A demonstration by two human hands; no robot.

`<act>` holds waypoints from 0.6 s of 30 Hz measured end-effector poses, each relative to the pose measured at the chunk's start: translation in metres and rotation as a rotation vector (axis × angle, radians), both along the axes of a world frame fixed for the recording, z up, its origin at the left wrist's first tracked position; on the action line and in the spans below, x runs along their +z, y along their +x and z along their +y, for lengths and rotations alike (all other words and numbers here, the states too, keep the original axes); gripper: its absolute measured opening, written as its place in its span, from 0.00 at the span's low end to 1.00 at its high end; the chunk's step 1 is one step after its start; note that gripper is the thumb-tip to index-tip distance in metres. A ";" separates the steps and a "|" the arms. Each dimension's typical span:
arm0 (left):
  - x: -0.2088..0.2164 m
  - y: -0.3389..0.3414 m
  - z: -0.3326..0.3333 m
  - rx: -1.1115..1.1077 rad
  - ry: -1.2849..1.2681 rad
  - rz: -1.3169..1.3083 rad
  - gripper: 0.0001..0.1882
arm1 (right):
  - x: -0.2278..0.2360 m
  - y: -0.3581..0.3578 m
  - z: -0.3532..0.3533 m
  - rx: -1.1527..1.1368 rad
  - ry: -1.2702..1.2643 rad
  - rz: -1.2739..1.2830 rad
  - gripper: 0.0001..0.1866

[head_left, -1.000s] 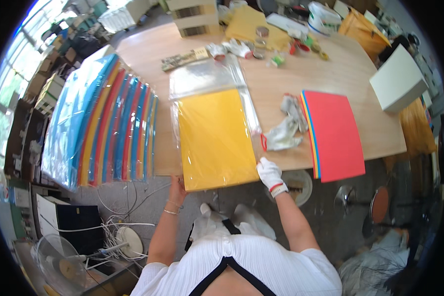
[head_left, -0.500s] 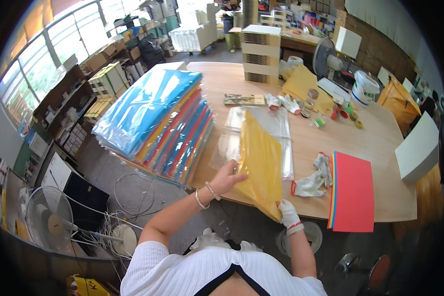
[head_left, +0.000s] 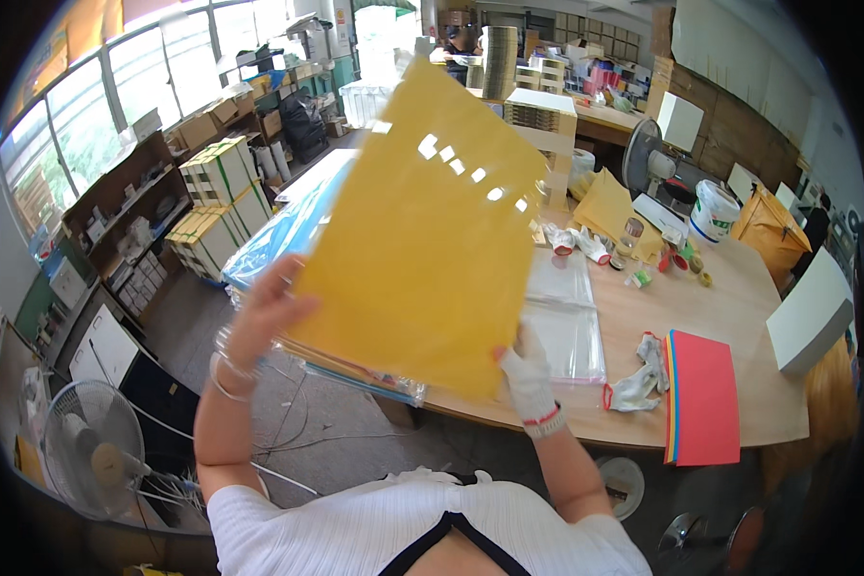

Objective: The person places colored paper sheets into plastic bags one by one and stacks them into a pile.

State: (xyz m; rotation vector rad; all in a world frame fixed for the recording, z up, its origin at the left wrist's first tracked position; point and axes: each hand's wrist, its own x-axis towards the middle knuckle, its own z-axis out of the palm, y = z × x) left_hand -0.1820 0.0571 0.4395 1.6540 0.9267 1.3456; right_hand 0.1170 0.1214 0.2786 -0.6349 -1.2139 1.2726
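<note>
Raised over the table's near edge is a glossy yellow pack of sheets (head_left: 432,230) in what looks like clear plastic, its face toward me. My left hand (head_left: 269,312), bare and with bracelets at the wrist, is closed on the pack's left edge and slightly blurred. The lower right corner is gripped by my right hand (head_left: 530,379) in a white glove with bare fingertips. Behind the pack, mostly covered by it, lies a stack of blue-topped plastic-wrapped packs (head_left: 293,226). Flat clear plastic bags (head_left: 566,336) lie right of the pack.
Red-topped coloured sheets (head_left: 708,394) lie at the table's (head_left: 739,288) right front, beside loose work gloves (head_left: 633,387). Farther back are tape rolls (head_left: 696,261), a white bucket (head_left: 713,211) and a desk fan (head_left: 645,158). A standing fan (head_left: 96,446) and cables occupy the left floor.
Both hands have lifted the yellow pack up from the table and tilted it toward me. It has moved left, now covering much of the wrapped stack. The view has shifted slightly.
</note>
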 end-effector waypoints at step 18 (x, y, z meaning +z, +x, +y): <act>-0.070 -0.253 0.091 0.962 0.445 1.135 0.25 | 0.039 -0.117 0.040 0.240 0.223 -0.084 0.29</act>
